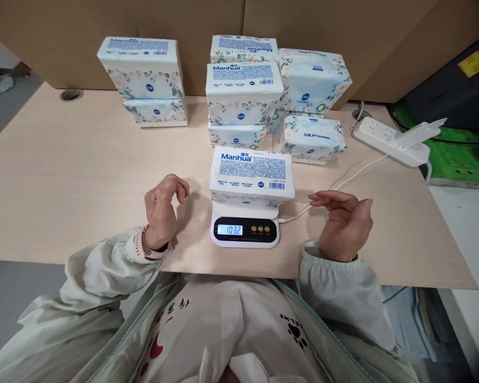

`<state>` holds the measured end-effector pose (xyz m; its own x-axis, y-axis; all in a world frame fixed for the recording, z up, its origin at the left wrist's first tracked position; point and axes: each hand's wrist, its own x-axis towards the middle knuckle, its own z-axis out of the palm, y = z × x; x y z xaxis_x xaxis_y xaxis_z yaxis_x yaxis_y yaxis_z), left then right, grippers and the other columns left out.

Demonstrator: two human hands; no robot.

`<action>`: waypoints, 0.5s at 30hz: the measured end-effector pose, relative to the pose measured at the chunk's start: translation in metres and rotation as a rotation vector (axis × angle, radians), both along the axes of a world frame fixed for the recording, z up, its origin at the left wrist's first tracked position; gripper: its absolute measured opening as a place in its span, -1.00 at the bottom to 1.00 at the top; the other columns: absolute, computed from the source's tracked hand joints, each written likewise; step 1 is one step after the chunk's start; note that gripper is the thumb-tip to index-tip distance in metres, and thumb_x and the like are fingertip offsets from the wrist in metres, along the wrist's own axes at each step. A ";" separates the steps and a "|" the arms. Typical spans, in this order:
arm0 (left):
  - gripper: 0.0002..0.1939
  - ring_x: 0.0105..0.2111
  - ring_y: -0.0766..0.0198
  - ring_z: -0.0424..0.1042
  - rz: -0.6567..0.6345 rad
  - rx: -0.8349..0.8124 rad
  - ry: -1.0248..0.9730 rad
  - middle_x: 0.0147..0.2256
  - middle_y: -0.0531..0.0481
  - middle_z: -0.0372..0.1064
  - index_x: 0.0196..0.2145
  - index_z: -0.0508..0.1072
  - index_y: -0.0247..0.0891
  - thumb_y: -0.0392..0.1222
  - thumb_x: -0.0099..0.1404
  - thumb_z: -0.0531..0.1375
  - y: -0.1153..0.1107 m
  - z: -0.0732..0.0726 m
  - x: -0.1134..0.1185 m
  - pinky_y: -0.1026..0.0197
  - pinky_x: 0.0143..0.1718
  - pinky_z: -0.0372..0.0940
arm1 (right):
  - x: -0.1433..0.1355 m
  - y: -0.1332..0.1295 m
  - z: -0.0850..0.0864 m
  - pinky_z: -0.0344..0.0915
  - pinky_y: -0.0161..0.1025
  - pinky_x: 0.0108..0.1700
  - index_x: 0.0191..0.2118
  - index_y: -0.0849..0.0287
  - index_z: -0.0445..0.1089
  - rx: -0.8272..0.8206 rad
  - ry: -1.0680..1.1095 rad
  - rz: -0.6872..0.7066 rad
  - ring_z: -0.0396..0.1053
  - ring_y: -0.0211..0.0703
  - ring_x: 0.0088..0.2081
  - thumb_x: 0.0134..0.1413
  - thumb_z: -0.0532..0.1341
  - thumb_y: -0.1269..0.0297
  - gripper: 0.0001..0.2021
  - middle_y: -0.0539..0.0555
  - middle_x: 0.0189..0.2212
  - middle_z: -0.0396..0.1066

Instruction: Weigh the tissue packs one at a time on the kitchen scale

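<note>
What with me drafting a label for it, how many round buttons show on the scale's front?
3, in one row on the scale, right of its display: left button, middle button, right button. None looks hidden.

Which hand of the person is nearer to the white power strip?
Right. The right hand is in front of the power strip, to its left; the left hand is farther left, past the scale.
</note>
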<state>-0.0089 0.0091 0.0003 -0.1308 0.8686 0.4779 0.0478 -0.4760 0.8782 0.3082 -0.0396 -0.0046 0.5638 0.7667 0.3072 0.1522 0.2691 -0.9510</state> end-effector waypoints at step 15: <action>-0.57 0.04 -0.05 0.69 -0.218 -0.446 -0.084 0.00 -0.15 0.68 -0.06 0.77 -0.23 0.16 0.53 0.25 -0.015 0.020 0.013 -0.17 0.19 0.58 | -0.006 -0.007 -0.016 0.18 0.28 0.52 0.48 -0.04 0.22 -0.104 -0.531 0.592 0.23 0.19 0.46 0.43 0.12 -0.17 -0.36 0.22 0.40 0.35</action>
